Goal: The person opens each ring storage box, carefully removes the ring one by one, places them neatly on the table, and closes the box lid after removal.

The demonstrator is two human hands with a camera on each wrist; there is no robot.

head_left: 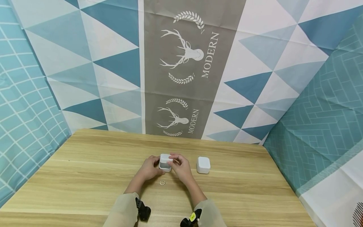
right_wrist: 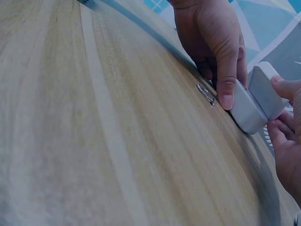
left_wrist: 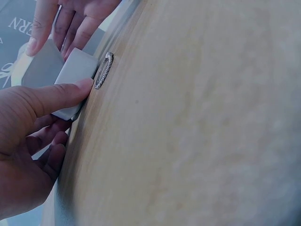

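A small white ring box [head_left: 166, 158] stands on the table with its hinged lid raised, showing a grey inside. My left hand [head_left: 149, 169] grips the base from the left, its thumb [left_wrist: 70, 95] along the front wall. The lid [right_wrist: 266, 87] is pinched by my right hand [head_left: 182, 169], its thumb on the inner face and fingers behind. A silver-coloured ring [right_wrist: 206, 94] with a beaded band lies on the wood just in front of the box, near my left thumb tip.
To the right of my right hand sits a second white box [head_left: 203, 165], lid down. The wooden table [head_left: 93, 176] ends at the back against a patterned cloth wall [head_left: 178, 104], with cloth on both sides too. A dark striped object [head_left: 358, 214] shows at the lower right edge.
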